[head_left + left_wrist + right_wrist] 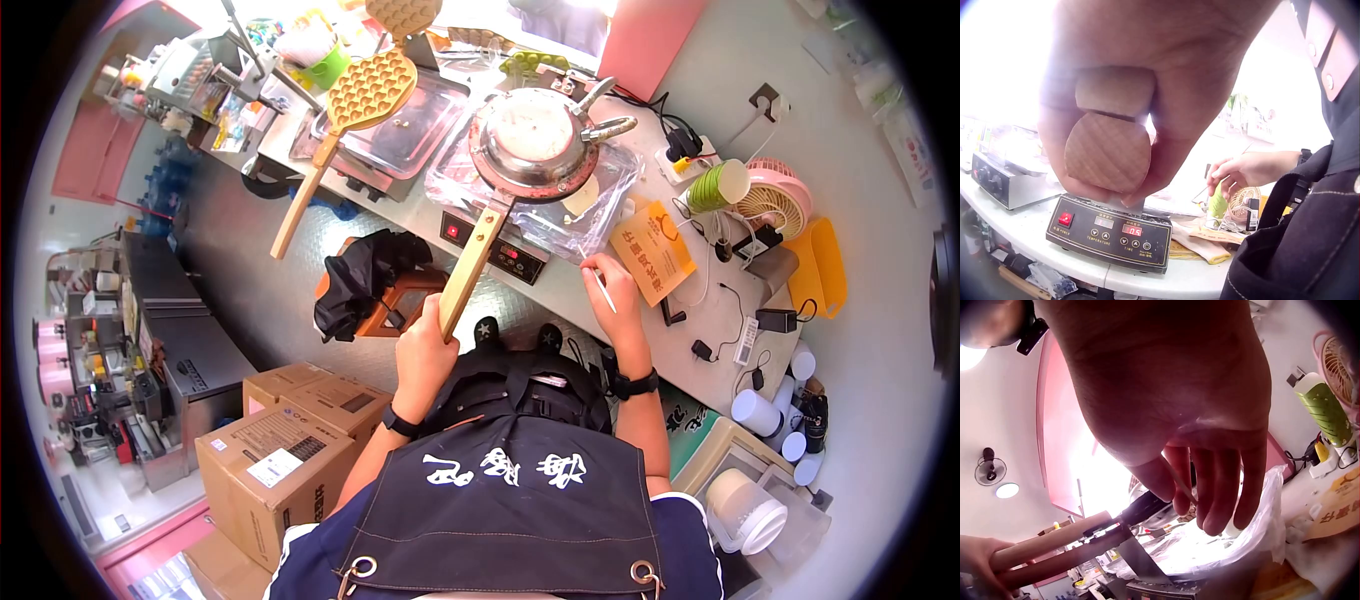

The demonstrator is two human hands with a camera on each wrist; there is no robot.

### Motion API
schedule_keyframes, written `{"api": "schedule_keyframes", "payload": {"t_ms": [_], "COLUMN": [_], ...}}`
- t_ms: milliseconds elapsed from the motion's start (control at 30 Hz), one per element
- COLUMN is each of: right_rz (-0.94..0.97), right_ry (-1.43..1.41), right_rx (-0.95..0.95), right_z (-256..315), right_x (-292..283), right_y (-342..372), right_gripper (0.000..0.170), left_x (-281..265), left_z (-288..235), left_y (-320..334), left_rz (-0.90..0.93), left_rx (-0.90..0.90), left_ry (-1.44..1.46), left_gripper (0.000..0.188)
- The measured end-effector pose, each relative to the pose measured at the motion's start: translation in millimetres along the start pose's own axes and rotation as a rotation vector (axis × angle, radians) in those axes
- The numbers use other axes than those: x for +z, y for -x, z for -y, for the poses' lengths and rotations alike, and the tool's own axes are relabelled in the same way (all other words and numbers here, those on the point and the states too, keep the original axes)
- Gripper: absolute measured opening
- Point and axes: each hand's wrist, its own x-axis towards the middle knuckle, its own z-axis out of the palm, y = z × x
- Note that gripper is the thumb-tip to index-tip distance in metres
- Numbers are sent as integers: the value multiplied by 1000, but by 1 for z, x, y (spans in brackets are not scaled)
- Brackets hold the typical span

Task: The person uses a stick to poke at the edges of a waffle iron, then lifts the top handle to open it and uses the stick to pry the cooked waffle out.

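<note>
My left hand grips the wooden handle of a round metal waffle iron. In the left wrist view two stacked wooden handle ends lie within that hand. The iron looks closed, over a heater whose control panel has a lit red display. My right hand pinches a thin pale stick near the table edge, right of the panel. In the right wrist view the stick runs between the thumb and fingers of this hand.
A golden bubble-patterned mould with a wooden handle is at the left. Clear plastic lies around the heater. On the right are an orange paper bag, a green cup stack, a pink fan and cables. Boxes stand at lower left.
</note>
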Motion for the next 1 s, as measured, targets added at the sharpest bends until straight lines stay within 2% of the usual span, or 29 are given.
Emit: {"api": "schedule_keyframes", "payload": {"t_ms": [1000], "right_rz": [36], "right_ry": [-8], "right_rx": [-6], "right_z": [0], "right_x": [1], "right_y": [2], "right_gripper": [13], "left_x": [2], "left_z": [2], "left_y": [0], "left_rz": [-12], "left_rx": [21], "left_ry": [-26], "left_gripper": [54]}}
